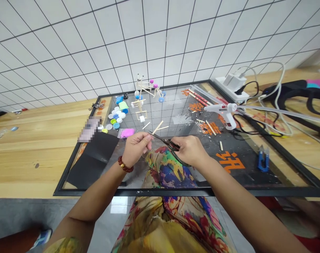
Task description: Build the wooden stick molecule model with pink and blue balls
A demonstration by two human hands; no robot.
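My right hand (189, 150) grips the handles of dark metal scissors (163, 140), whose blades point left. The blades reach up to the fingertips of my left hand (137, 147), which is closed in a pinch. From those fingertips a thin pale wooden stick (157, 127) slants up and away, crossing the blades; the end inside the fingers is hidden. Beyond my hands, another short stick (163, 128) and a small white piece (146, 125) lie on the glass. Farther back stands a model of joined sticks (142, 86) with pink, blue and white clay lumps.
A white glue gun (224, 113) rests at right near a power strip (229, 89) and cables. Blue snips (263, 158) lie at front right. Clay tubs (117, 115), a pink clay packet (126, 133) and black paper (92, 160) are at left. A tiled wall (123, 45) rises behind.
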